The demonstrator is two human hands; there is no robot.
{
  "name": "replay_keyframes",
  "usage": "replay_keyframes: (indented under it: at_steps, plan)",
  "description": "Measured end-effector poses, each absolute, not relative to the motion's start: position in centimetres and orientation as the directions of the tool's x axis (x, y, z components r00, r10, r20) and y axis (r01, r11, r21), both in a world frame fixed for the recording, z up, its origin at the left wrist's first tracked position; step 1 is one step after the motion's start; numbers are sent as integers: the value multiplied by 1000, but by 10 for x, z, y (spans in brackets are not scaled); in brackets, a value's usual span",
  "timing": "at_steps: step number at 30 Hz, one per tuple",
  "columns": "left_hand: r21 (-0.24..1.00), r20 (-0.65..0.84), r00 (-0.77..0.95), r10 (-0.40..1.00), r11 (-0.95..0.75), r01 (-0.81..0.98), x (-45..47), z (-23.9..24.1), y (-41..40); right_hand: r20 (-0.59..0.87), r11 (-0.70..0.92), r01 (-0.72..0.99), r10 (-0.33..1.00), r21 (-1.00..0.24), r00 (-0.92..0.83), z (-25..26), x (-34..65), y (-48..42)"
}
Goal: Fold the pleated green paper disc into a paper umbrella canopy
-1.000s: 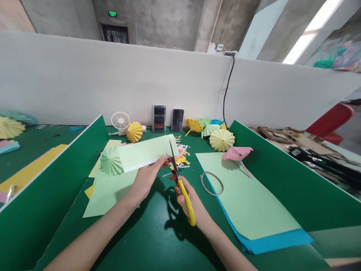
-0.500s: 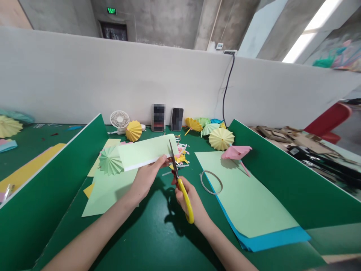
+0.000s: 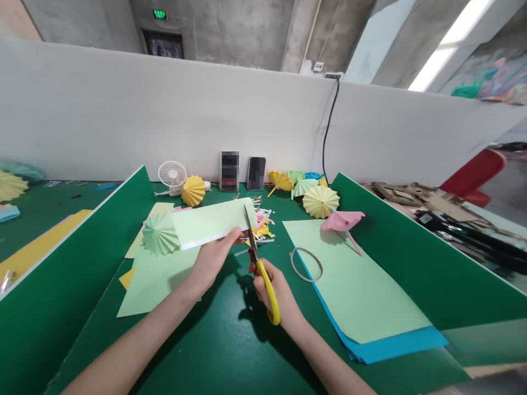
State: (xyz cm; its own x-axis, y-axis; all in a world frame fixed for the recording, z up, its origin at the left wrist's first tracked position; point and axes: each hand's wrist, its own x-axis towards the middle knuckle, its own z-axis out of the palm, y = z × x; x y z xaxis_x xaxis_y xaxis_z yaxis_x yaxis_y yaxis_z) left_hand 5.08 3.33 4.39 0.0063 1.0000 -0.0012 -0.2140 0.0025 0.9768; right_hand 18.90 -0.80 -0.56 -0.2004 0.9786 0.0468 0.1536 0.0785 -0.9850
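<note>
My left hand (image 3: 216,255) pinches the lower edge of a pale green paper strip (image 3: 214,218), which has a white band along its bottom. My right hand (image 3: 272,288) grips a pair of scissors (image 3: 267,288) by its yellow handles. The blades point up and away, lying across the strip's right end; whether they have cut into it cannot be made out. Behind that end is a heap of paper scraps (image 3: 265,226). A pleated green paper disc (image 3: 160,234) stands left of the strip, on a green paper sheet (image 3: 142,293).
Green sheets (image 3: 370,296) over blue paper lie at right, with a grey ring (image 3: 306,265) and a pink paper umbrella (image 3: 343,220). Several paper umbrellas (image 3: 321,201), two phones (image 3: 256,173) and a small fan (image 3: 172,174) line the back. Green dividers (image 3: 94,241) flank the desk.
The view has shifted slightly. Both hands keep their holds, and the scissors still lie across the strip's right end, almost unmoved.
</note>
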Motion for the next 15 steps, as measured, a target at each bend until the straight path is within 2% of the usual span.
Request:
replay_keyframes:
  at_steps: [8, 15]
  plan:
    - [985, -39, 5, 999, 39, -169, 50, 51, 32, 120, 165, 165, 961, -972, -251, -6, 188, -9]
    - [994, -44, 16, 999, 45, -97, 50, 48, 30, 80, 120, 212, 979, -970, -186, -2, 188, -10]
